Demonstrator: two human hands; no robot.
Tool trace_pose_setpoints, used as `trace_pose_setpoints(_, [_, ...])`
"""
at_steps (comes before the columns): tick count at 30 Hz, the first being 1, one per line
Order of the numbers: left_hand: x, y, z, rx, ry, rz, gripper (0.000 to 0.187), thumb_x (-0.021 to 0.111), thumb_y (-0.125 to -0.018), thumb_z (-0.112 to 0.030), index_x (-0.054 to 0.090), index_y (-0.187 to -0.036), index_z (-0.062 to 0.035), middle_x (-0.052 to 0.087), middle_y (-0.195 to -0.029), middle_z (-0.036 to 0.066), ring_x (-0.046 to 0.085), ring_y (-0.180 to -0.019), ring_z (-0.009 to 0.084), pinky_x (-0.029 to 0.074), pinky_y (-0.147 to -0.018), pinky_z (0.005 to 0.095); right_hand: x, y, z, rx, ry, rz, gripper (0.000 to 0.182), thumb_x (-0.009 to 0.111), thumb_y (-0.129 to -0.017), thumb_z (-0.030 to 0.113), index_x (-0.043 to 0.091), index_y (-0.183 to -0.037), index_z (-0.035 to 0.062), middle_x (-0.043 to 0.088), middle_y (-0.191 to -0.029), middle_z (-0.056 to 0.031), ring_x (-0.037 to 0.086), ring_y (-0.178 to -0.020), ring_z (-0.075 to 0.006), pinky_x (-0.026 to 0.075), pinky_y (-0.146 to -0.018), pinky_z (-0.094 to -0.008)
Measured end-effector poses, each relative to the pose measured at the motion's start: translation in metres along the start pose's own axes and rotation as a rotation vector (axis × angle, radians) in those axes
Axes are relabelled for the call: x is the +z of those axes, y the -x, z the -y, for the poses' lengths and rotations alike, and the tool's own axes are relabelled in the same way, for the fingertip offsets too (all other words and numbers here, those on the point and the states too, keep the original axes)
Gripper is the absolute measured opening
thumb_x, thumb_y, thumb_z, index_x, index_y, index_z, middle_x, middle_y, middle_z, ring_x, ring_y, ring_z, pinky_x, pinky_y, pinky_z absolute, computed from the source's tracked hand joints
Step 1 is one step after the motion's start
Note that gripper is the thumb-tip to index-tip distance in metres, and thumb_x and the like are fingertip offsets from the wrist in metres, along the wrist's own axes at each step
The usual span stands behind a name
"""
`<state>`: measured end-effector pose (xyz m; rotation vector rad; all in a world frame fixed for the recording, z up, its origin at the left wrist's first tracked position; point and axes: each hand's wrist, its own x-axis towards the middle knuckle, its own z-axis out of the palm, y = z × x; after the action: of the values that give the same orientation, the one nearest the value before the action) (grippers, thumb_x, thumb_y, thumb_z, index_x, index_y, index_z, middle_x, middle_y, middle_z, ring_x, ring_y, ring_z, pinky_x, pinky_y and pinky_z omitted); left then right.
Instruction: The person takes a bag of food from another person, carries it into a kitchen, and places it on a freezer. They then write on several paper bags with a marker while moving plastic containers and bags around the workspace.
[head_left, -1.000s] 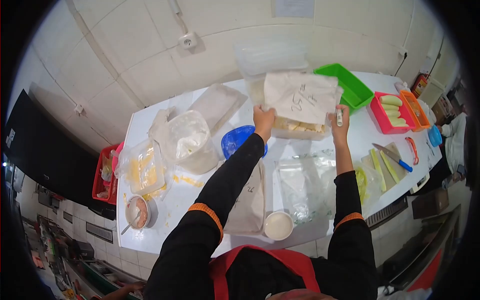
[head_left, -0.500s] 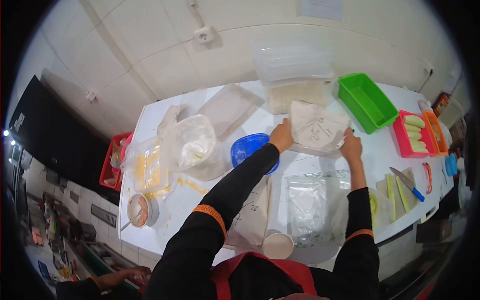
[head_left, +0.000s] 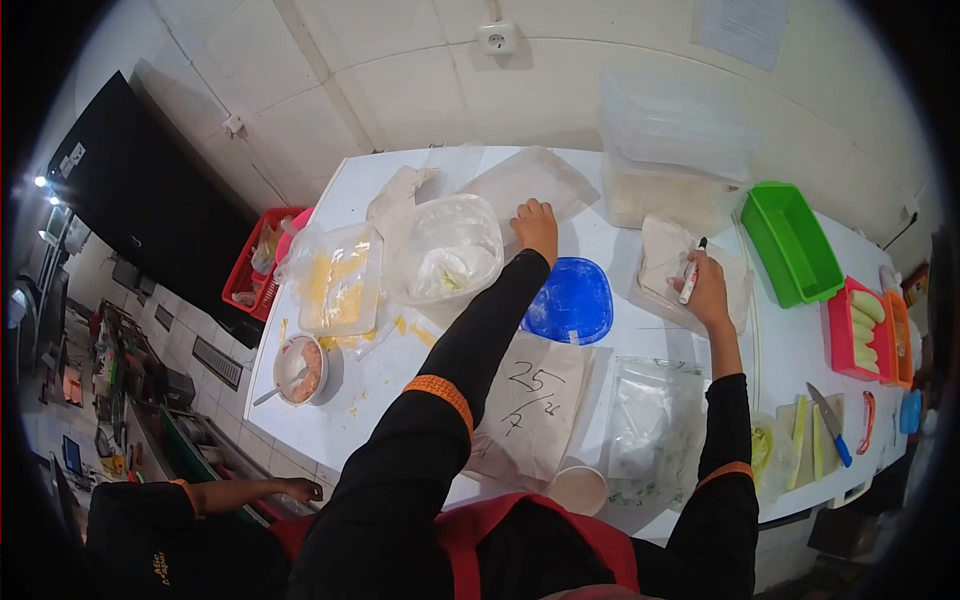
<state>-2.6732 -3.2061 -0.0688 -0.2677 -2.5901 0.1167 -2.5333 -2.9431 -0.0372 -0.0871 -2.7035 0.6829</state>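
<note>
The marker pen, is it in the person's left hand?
No, the marker pen is in the right hand, over a white bag; the left hand reaches elsewhere.

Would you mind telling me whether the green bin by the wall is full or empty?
Empty: the green bin shows only its bare green floor and walls, nothing inside.

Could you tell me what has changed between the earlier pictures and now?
The labelled bag, held up in both hands a second ago, now lies on the table. The left hand has let go and reached left to a clear bag. The right hand keeps the marker, resting on the bag. The blue lid stayed put.
</note>
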Motion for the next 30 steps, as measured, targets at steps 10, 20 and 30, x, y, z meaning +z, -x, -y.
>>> trace_pose_setpoints(10, [0.023, -0.009, -0.005, 0.030, -0.029, -0.085, 0.007, 0.052, -0.077, -0.013, 0.050, -0.082, -0.0095, 0.049, -0.082, 0.005, 0.051, -0.080, 0.0191, 0.044, -0.061, 0.0343, 0.015, 0.008, 0.076, -0.211, -0.182, -0.218, 0.033, 0.067, -0.073, 0.014, 0.050, -0.100, 0.0067, 0.057, -0.088, -0.0153, 0.053, -0.084, -0.0314, 0.043, -0.074, -0.0367])
trace_pose_setpoints(20, [-0.061, 0.012, -0.013, 0.187, 0.080, -0.037, 0.021, 0.059, -0.071, -0.016, 0.051, -0.085, -0.0023, 0.048, -0.081, 0.008, 0.052, -0.079, 0.0221, 0.045, -0.055, 0.0356, 0.087, -0.025, 0.131, 0.624, -1.195, -0.017, 0.035, 0.062, -0.080, 0.036, 0.047, -0.095, 0.0080, 0.055, -0.075, -0.0064, 0.059, -0.070, -0.0213, 0.049, -0.059, -0.0335])
trace_pose_setpoints(30, [-0.084, 0.044, -0.010, 0.323, 0.390, 0.004, 0.027, 0.059, -0.069, -0.013, 0.049, -0.090, 0.0007, 0.049, -0.088, 0.014, 0.051, -0.083, 0.0264, 0.045, -0.062, 0.0362, 0.146, -0.052, 0.117, 0.635, -1.182, -0.434, 0.050, 0.071, -0.068, 0.026, 0.039, -0.095, -0.0022, 0.051, -0.083, -0.0145, 0.056, -0.071, -0.0243, 0.048, -0.063, -0.0353])
